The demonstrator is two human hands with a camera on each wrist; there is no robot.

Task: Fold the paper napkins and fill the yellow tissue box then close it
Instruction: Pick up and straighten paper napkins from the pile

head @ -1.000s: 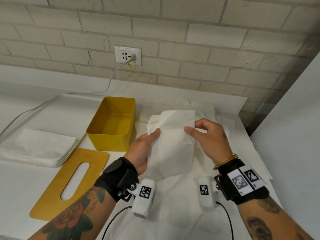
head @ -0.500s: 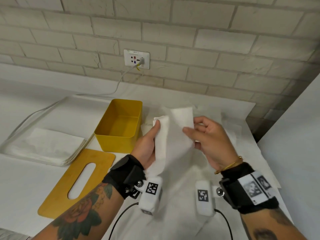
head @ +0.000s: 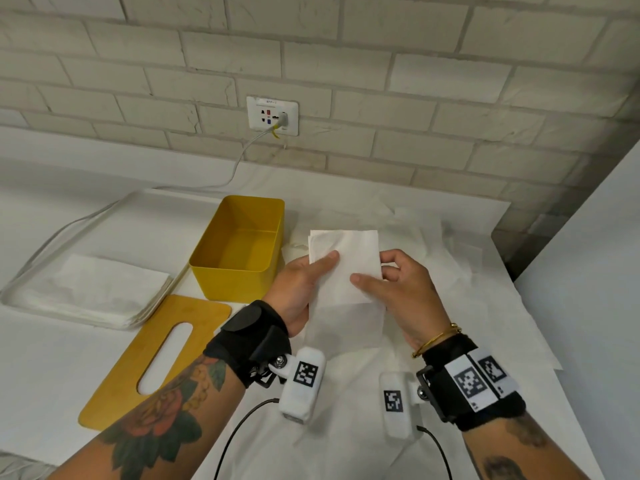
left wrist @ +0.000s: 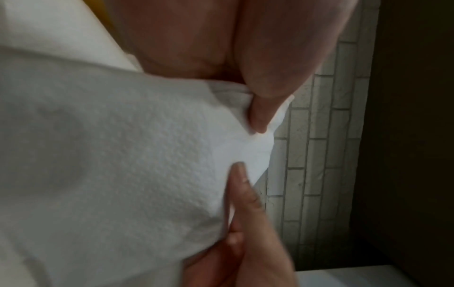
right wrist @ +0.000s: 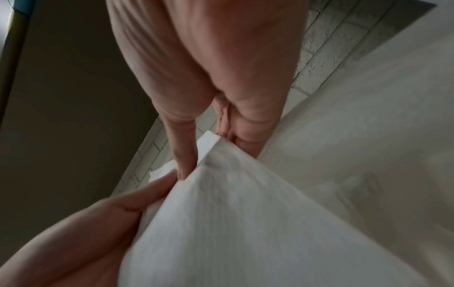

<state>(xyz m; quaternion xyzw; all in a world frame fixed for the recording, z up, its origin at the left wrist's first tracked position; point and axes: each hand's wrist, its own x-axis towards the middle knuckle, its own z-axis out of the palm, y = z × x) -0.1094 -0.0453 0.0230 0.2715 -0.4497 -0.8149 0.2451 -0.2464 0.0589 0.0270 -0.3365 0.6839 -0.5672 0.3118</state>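
Your left hand had the white folded paper napkin pinched along its 9 o'clock edge, thumb flat on top and the other fingers tucked behind the sheet. In the left wrist view your thumb was dug right into the paper's edge. Your right hand did the same at the napkin's 3 o'clock edge: thumb laid across the front, index finger curled over the edge at the top, the rest behind it. So both hands were closed on that one napkin, holding it up off the table, and it was doubled over with a longer single layer hanging down toward 6 o'clock.

Moving outward, the open yellow plastic tissue box sat just beside your left hand at about 10 o'clock, upright, and what showed of its inside had no napkins in it. Its flat yellow lid with the oval slot lay on the table at roughly 8 o'clock from your hands, off the box. Further out at 9 o'clock was a stack of white napkins. Loose white sheets were spread under and behind your hands on the white table. On the brick wall at 12 o'clock was a white wall socket with a white cable plugged in.
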